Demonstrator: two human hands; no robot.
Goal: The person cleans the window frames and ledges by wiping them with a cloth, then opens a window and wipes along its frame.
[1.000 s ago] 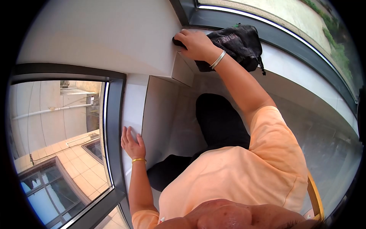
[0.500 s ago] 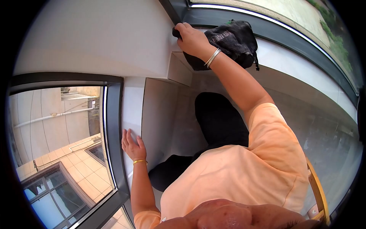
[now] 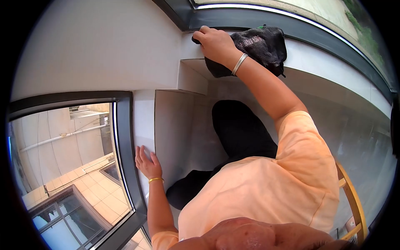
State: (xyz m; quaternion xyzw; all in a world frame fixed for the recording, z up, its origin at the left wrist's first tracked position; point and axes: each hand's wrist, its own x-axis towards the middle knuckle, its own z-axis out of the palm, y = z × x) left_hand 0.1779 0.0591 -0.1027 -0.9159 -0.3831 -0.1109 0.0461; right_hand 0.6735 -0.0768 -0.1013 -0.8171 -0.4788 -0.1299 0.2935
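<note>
Gripping the dark cloth (image 3: pixel 260 46) on the sill (image 3: pixel 310 60) with my right hand (image 3: pixel 218 45) clamped on its near end, I judge it light, soft and floppy, best held where it gathers thickly. My left hand (image 3: pixel 149 165) rests on the white ledge (image 3: pixel 144 121), fingers slightly apart

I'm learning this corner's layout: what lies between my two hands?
From left hand to right hand: pale side panel, then jutting corner block, head view.
</note>
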